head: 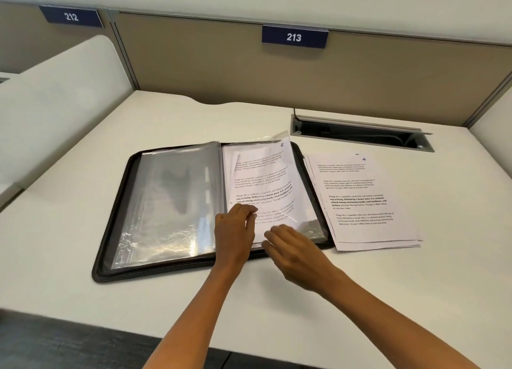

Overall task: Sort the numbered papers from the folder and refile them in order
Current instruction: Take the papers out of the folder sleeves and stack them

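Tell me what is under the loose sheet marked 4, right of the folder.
Under the sheet marked 4, edges of more white sheets stick out on the desk. Their numbers and count are covered.

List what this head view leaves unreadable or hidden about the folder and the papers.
- Sheets under the top page of the loose stack: covered by that page marked 4, so their numbers are hidden.
- Body text on the page marked 6 in the folder: too small and blurred.
- That page's lower edge: covered by the left hand and right hand.
- Left-side sleeves: glare hides any contents.
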